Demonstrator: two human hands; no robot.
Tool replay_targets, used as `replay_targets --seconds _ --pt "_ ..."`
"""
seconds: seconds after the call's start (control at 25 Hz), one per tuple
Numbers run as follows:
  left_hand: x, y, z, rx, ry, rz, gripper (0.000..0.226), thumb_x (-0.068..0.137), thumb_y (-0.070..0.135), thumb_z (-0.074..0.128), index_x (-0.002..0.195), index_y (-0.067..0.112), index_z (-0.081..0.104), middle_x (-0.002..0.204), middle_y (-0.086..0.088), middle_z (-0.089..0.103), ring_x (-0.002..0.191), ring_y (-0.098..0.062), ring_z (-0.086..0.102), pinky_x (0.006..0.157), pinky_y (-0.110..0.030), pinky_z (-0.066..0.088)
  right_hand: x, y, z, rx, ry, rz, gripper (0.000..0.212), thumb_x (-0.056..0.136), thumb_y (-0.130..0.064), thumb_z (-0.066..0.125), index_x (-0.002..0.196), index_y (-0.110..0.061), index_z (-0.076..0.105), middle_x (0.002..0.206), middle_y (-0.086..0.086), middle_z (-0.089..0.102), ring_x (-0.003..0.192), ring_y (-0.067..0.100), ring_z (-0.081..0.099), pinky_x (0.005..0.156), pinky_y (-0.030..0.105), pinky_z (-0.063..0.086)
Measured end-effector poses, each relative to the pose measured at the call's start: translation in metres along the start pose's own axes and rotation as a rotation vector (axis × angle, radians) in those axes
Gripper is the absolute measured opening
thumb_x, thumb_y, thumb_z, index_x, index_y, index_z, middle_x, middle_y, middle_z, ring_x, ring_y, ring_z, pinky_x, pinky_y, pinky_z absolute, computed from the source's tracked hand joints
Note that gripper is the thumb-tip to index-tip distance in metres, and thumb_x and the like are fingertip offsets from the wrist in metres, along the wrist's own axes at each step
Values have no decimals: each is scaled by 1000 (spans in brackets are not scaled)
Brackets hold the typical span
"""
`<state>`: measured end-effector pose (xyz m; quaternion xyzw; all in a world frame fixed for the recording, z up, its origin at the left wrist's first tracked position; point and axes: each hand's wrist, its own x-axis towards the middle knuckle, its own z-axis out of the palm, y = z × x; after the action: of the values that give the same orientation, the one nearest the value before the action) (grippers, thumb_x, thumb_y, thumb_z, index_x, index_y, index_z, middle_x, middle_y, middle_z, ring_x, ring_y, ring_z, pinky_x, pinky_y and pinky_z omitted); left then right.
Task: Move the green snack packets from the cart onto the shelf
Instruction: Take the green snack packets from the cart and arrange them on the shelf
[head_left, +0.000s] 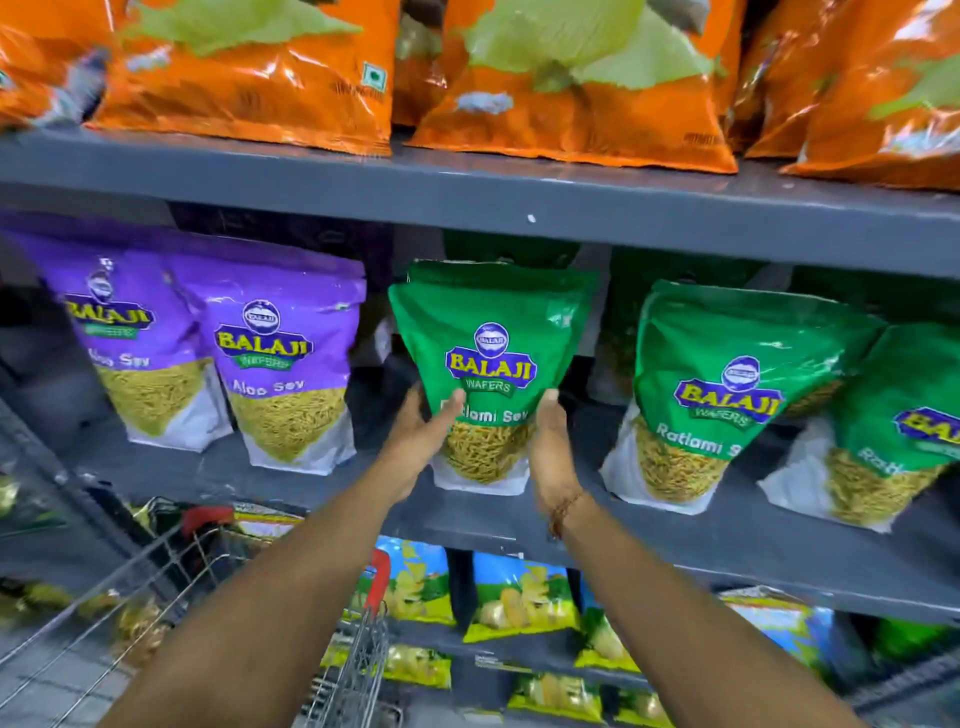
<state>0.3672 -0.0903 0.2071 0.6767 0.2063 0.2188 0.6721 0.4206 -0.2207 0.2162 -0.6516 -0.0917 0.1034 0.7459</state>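
Left of the left hand (421, 431), two purple packets (283, 364) stand on the same grey shelf (467, 202), well apart from the hand. Right of the right hand (550, 447), two more green packets (727, 395) stand upright, the nearer one just beside it. Above, orange bags (249, 73) fill the next shelf up. Below the forearms, a wire cart (353, 670) with red corner caps; yellow-green bags (519, 597) sit on lower shelves. Nothing blocks the slot. Green packet (491, 364) is between both hands, upright on the shelf, long axis vertical, label facing the camera, top leaning slightly left. Both hands are closed on its lower sides, thumbs on the front, fingers behind, mostly hidden.
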Motion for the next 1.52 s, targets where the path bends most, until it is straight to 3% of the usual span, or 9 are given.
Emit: replay_targets --seconds 0.16,0.28,0.56,0.76,0.92,1.08,1.28,1.4,1.52 --pt "-17 -6 12 7 151 69 31 79 31 66 106 20 55 108 -2 65 92 -9 61 74 -14 51 -11 8 -5 -117 64 37 45 99 -37 30 136 -13 42 136 4 52 120 18 48 99 27 37" --pt "-42 -12 27 280 548 264 35 76 39 67 81 11 48 83 -11 51 80 -26 51 77 -36 41 -31 9 -31 -87 313 -82 32 99 -33 35 90 -17 62 87 9 66 82 22 59 83 42 48" --pt "-50 35 162 51 -115 286 26 93 30 43 115 21 55 109 7 59 100 1 54 81 -1 38 -1 -68 -159 74 823 -425 10 97 -16 37 98 -17 47 93 6 42 85 13 41 80 22 35" --pt "-7 76 211 -44 64 195 31 93 24 47 107 -2 58 114 -27 63 103 -35 60 91 -41 46 52 -123 -213 64 411 -215 31 93 1 43 69 -18 51 69 2 51 65 13 43 65 30 37" --pt "-13 50 210 -42 -24 235 25 88 32 53 107 16 57 102 0 68 84 6 58 79 -22 41 49 -94 -228 -32 316 -192 32 99 -33 34 107 -13 58 111 6 62 105 20 57 94 26 46" --pt "-41 -1 207 168 -334 -7 76 66 47 74 130 28 39 127 5 57 114 -12 54 99 -36 45 17 -35 -225 -35 -47 -64 46 97 -45 20 130 -23 43 124 -12 54 120 13 47 100 30 39" --pt "-58 -12 220 132 -114 87 64 67 40 76 121 22 48 117 6 61 109 -5 57 92 -22 47 15 -21 -235 -182 43 -11 50 97 -46 28 133 -16 44 129 -3 54 119 16 49 101 36 39" --pt "-95 -28 235 272 331 268 43 66 59 65 86 24 50 80 3 53 77 -10 50 73 -25 40 -5 -19 -261 -52 403 -99 33 97 -40 33 96 -18 58 87 -5 59 90 22 53 83 37 41" --pt "-129 -33 285 294 24 326 37 79 69 37 66 35 46 60 8 49 62 -8 46 61 -23 33 -7 -39 -311 69 875 -86 33 98 -36 33 87 -11 49 89 6 52 83 20 45 76 29 33"
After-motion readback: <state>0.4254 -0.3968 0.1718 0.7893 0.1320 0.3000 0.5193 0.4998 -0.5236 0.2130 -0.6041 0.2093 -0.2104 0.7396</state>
